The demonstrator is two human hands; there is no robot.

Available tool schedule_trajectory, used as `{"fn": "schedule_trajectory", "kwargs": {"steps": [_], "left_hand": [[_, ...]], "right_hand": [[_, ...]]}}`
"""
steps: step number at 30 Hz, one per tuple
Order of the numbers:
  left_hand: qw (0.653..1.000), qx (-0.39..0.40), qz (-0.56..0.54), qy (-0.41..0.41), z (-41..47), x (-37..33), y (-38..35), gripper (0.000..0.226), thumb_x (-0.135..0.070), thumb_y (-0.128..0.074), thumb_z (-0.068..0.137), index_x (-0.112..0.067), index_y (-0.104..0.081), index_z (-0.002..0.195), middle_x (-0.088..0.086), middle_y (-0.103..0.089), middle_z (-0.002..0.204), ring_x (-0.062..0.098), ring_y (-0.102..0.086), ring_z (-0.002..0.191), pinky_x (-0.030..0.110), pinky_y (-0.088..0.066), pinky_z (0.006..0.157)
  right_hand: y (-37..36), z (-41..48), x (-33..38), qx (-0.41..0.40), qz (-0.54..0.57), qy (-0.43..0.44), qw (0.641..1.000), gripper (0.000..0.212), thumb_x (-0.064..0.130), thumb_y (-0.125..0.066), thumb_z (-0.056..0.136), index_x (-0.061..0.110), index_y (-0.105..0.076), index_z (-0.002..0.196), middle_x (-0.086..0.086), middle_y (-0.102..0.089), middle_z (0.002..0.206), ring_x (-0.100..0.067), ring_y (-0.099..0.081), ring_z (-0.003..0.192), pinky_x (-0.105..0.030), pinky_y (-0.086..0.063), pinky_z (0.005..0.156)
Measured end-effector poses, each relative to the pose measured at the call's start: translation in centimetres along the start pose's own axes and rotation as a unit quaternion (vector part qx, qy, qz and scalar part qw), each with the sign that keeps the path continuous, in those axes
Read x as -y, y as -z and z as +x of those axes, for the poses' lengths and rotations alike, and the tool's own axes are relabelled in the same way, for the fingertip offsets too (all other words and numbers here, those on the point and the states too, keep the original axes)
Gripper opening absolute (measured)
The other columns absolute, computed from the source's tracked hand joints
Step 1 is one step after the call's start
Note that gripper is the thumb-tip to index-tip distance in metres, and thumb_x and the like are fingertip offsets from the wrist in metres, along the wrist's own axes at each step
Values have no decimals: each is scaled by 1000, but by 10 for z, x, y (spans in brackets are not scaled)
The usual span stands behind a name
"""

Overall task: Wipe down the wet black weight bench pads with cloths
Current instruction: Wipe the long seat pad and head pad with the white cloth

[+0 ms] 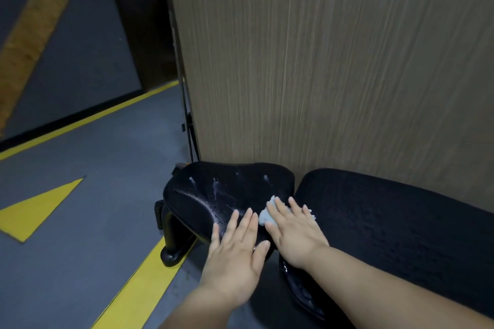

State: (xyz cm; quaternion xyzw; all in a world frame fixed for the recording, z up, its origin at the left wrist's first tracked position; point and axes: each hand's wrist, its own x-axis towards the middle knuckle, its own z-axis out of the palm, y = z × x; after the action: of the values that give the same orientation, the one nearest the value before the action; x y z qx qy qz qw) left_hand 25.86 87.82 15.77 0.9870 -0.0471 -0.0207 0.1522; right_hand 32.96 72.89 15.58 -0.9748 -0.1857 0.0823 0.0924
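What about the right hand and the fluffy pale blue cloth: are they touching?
Touching. The head view shows the right hand pressed flat on the fluffy pale blue cloth, no gap.

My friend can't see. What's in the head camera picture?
A right hand presses a pale grey cloth flat on a wet black padded bench seat, the left hand flat beside it. A longer black pad lies to the right, before a wood-grain panel.

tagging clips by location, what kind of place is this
Probably a gym: a black padded weight bench stands on grey flooring with yellow marking stripes, beside a wood-grain panel.
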Motion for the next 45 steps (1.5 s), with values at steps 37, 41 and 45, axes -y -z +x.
{"fn": "schedule_trajectory", "kwargs": {"steps": [37,41,45], "left_hand": [[984,45,119,-125,92,3,-11,57,-46,-8,103,-29,13,153,-16,22,157,4,24,143,25,19,115],[982,74,138,-108,113,-3,-7,56,-40,-13,106,-26,12,154,-13,20,160,7,22,146,29,15,118],[980,97,143,-98,132,-8,-4,56,-39,-12,106,-25,11,154,-12,19,160,8,20,146,31,13,119]], "right_hand": [[12,31,-72,-30,-33,5,999,55,41,-15,102,23,-8,154,10,2,161,-8,10,146,-33,8,119],[12,34,-70,-41,-20,-26,999,55,39,-15,102,22,-8,154,8,2,161,-9,10,147,-34,8,120],[12,38,-69,-49,-12,-49,997,55,37,-16,102,21,-7,154,8,2,161,-10,10,147,-34,8,120]]}}
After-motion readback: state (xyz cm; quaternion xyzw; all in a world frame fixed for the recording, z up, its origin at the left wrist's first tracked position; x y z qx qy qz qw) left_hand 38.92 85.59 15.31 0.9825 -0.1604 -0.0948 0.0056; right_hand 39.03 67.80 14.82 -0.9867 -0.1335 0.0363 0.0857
